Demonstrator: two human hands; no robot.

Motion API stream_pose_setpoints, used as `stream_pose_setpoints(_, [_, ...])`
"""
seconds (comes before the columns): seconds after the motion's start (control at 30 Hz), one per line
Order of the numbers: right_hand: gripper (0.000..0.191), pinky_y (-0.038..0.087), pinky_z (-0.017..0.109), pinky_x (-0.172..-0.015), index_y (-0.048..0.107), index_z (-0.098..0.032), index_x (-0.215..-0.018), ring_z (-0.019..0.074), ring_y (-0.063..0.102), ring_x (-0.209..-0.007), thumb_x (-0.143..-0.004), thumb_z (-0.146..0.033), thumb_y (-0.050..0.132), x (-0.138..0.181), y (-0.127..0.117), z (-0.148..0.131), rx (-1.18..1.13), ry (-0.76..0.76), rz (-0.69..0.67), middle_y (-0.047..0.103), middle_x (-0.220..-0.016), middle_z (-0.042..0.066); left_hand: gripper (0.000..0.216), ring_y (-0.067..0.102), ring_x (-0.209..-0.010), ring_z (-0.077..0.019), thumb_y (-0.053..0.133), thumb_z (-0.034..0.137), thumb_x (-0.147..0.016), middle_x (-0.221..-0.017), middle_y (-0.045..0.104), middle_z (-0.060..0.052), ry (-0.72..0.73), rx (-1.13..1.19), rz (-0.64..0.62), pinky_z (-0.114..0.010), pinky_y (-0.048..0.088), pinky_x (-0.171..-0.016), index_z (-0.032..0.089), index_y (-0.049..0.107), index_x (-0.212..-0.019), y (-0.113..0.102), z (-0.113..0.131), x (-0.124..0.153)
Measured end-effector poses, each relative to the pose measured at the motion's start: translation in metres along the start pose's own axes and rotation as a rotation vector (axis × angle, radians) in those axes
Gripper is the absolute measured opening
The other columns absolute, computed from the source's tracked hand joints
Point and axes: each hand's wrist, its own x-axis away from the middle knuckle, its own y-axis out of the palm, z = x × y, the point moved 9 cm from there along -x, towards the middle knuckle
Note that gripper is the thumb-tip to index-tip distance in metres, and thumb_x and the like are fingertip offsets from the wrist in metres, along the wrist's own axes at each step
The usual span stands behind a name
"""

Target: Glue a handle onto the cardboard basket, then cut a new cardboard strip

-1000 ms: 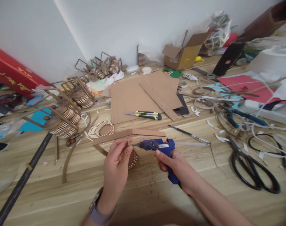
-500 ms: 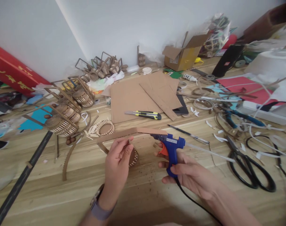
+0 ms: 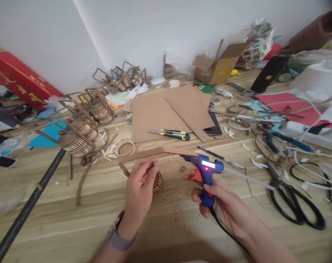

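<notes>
Right hand (image 3: 223, 199) clamped on glue gun (image 3: 207, 179) (red light (image 3: 207, 168) glowing), now swung clear of left hand (image 3: 140, 184) pinching small piece (image 3: 154, 163).

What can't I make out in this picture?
In the head view:
Small piece in the left hand: mostly hidden by its grip.
Round brown item behind that hand: partly covered by it.
Label on the glue gun: wording lost in glare.
Black cord: far end beyond the bottom edge.

Soft light was spread across the scene. The label (image 3: 208, 164) on the glue gun (image 3: 207, 179) was washed out by glare. The near tabletop (image 3: 171, 237) was shaded; outer edges were stretched and, seemingly, blurred.
</notes>
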Motion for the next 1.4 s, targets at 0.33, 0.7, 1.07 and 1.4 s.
stream_pose_setpoints(0.33, [0.045,0.047,0.028,-0.061,0.074,-0.017,-0.080,0.0133,0.058,-0.062,-0.062,-0.056,0.086,-0.008,0.015,-0.007,0.117,-0.041,0.010,0.068,-0.076,0.004,0.020,0.070,-0.089,-0.0171,0.061,0.030,-0.091,-0.101,0.071,-0.005,0.020,0.008,-0.041,-0.027,0.057,-0.080,0.021,0.074,-0.104,0.002,0.000,0.000])
stream_pose_setpoints(0.7, [0.048,0.042,0.027,-0.057,0.069,-0.018,-0.074,0.0133,0.054,-0.061,-0.064,-0.064,0.080,-0.010,0.033,-0.011,0.139,-0.049,-0.029,0.065,-0.073,0.003,0.017,0.069,-0.094,-0.0159,0.060,0.024,-0.092,-0.100,0.072,-0.003,0.055,-0.012,-0.043,-0.024,0.056,-0.082,0.022,0.074,-0.101,0.001,0.006,0.000])
stream_pose_setpoints(1.07, [0.052,0.036,0.026,-0.057,0.067,-0.018,-0.074,0.0129,0.050,-0.060,-0.069,-0.070,0.074,-0.011,0.031,-0.009,0.260,-0.070,0.001,0.063,-0.068,0.003,0.019,0.069,-0.095,-0.0169,0.059,0.026,-0.093,-0.102,0.071,-0.005,0.040,-0.031,-0.055,-0.026,0.056,-0.083,0.021,0.073,-0.104,0.001,0.004,0.001])
stream_pose_setpoints(1.4, [0.055,0.038,0.027,-0.057,0.064,-0.020,-0.071,0.0139,0.048,-0.061,-0.064,-0.074,0.074,-0.011,0.031,-0.013,0.300,-0.087,0.046,0.061,-0.066,0.003,0.018,0.071,-0.092,-0.0184,0.061,0.030,-0.090,-0.100,0.074,-0.005,-0.047,0.016,-0.030,-0.029,0.057,-0.081,0.020,0.069,-0.104,0.001,-0.005,0.002])
